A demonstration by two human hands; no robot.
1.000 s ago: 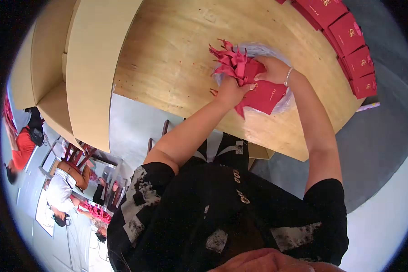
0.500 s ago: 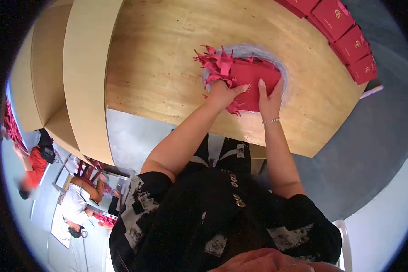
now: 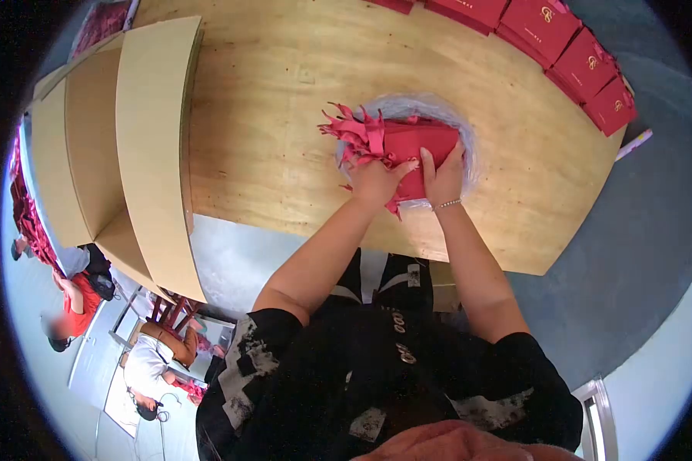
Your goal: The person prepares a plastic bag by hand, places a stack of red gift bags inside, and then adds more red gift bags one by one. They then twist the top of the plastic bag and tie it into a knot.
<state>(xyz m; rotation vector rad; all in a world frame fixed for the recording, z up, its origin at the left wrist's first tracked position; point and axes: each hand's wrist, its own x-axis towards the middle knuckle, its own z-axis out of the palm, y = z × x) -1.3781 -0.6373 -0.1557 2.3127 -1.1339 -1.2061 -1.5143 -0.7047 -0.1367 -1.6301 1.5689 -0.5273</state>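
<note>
A bundle of red bags (image 3: 419, 146) with pink-red ribbons (image 3: 357, 134) at its left end lies on clear plastic wrap (image 3: 469, 123) on the wooden table. My left hand (image 3: 377, 182) grips the bundle's lower left side by the ribbons, thumb on the top face. At its right side my right hand (image 3: 444, 178), with a beaded bracelet at the wrist, holds the edge, its thumb on top. The fingers beneath or behind the bundle are partly hidden.
Stacks of red bags with gold print (image 3: 542, 31) line the table's far right edge. An open cardboard box (image 3: 158, 154) stands at the left. People in red (image 3: 81, 307) and white (image 3: 148, 365) tops are at lower left.
The view has shifted, so the box and co-workers show more fully. Both hands remain on the bundle; my right hand has its fingers closer around the right edge.
</note>
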